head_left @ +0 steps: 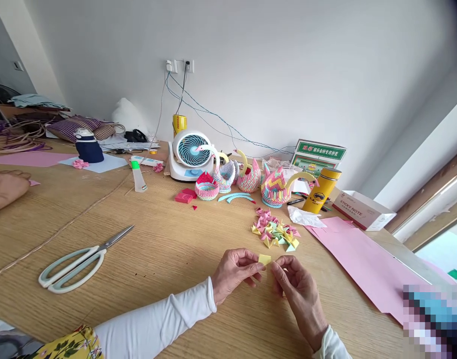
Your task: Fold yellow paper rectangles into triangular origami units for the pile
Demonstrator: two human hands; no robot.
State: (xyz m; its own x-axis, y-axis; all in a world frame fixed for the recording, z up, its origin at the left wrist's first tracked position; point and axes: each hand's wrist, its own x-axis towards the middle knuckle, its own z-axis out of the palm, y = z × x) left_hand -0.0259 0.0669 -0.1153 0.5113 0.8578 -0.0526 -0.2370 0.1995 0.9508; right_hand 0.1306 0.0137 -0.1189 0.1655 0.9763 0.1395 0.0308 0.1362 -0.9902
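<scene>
A small piece of yellow paper (pixel 265 259) is held up over the table between my two hands. My left hand (pixel 236 273) pinches its left side between thumb and fingers. At the paper's right edge, the thumb and fingertips of my right hand (pixel 298 286) are closed on it; part of the paper is hidden by the fingers. Just beyond my hands lies a loose pile of folded paper triangles (pixel 275 229) in pink, yellow and green.
Scissors (pixel 81 262) lie at left, near another person's hand (pixel 7 187). Behind the pile stand several paper swans (pixel 275 187), a fan (pixel 191 154), a glue bottle (pixel 138 178) and a yellow canister (pixel 321 190). Pink paper sheets (pixel 363 262) and a sticky-note box (pixel 363 209) are at right.
</scene>
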